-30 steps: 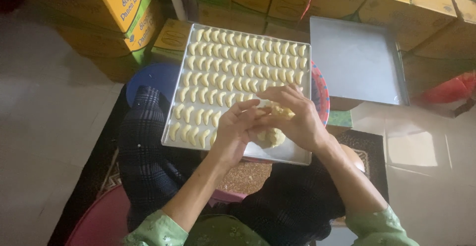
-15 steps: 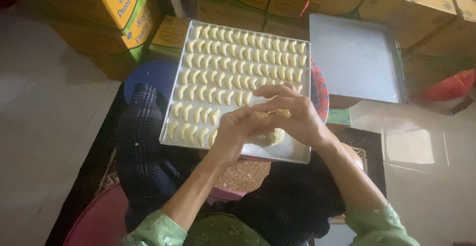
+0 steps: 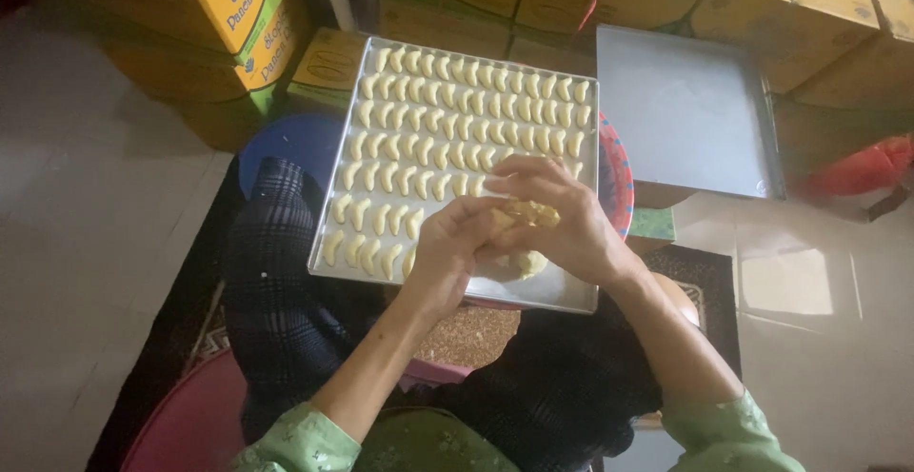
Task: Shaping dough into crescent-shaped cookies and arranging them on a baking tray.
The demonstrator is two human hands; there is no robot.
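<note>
A metal baking tray [image 3: 568,293] rests on my lap, filled with rows of several small pale crescent-shaped dough pieces [image 3: 457,120]. Over its near right corner my left hand [image 3: 452,248] and my right hand [image 3: 562,220] meet, both fingers closed around a lump of yellow dough [image 3: 526,212] held between them. Another bit of dough [image 3: 529,264] lies on the tray just under my hands.
A second, empty metal tray [image 3: 685,110] lies to the right on cardboard boxes. Yellow boxes [image 3: 228,6] stand along the far side. A red and blue round basin rim [image 3: 617,182] shows beneath the tray. Pale tiled floor lies to the left.
My hands have stayed over the tray's near right corner, working the dough lump; the fingers shifted slightly and the view tilted a little.
</note>
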